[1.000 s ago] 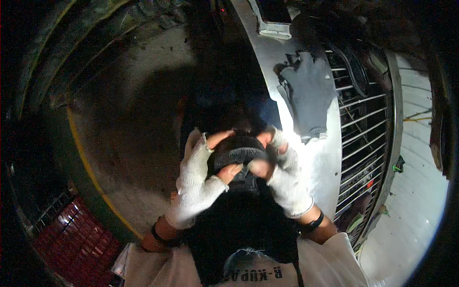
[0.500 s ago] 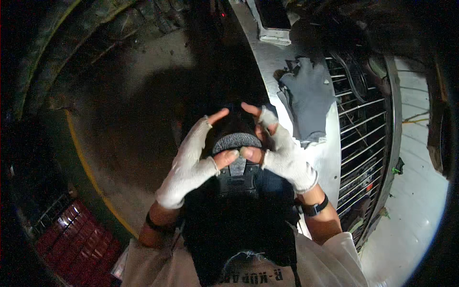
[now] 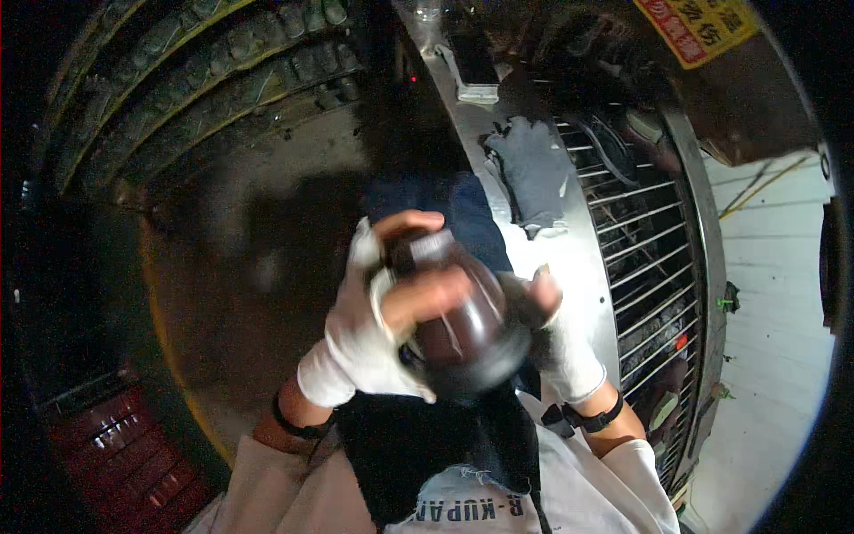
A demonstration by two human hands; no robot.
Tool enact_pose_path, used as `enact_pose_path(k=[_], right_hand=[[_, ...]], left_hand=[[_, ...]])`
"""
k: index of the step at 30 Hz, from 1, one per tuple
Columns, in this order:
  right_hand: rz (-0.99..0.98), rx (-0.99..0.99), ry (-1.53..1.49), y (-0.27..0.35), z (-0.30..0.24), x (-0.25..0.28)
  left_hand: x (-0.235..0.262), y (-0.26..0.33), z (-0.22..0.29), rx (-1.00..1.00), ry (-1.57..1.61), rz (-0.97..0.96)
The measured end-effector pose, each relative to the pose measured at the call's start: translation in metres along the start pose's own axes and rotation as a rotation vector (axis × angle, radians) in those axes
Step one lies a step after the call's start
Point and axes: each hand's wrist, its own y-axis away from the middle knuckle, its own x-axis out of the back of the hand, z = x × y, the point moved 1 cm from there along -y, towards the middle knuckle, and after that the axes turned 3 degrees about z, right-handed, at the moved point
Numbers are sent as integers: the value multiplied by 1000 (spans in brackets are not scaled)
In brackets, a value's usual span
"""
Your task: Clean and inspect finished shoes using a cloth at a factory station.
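Between my hands is a dark, rounded, shoe-shaped thing [image 3: 471,325], glossy reddish brown in the middle and black at its lower end. Motion blur hides its exact kind. My left hand [image 3: 356,325], in a white fingerless glove, wraps around its left side, with one finger over the top and another across the front. My right hand [image 3: 569,343], gloved the same way, is close to its right side. The right thumb points up, apart from the thing; its other fingers are shadowed and hidden.
On my right runs a metal table [image 3: 578,258] with a peeling grey patch [image 3: 534,173] and a wire grille [image 3: 649,258]. A dark flat object with a white edge [image 3: 478,91] lies at the far end. Racks [image 3: 222,67] stand far left, reddish slats [image 3: 124,454] near left.
The thing has been turned: its grey knitted rim faced me under both thumbs, and now a glossy dark surface shows. My left hand has shifted around it; my right thumb has come off.
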Motion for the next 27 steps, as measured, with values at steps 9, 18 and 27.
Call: enact_pose_path(k=[9,18,27], right_hand=[[-541,-30,7,15,11,-17],[-229,460,255,12,20,-46],[-321,698,318,22,-13,-93]], left_hand=[[-16,44,-51,710,1017,371],[-41,65,-25,887,1384,467],[-25,72,47,724,65,520]])
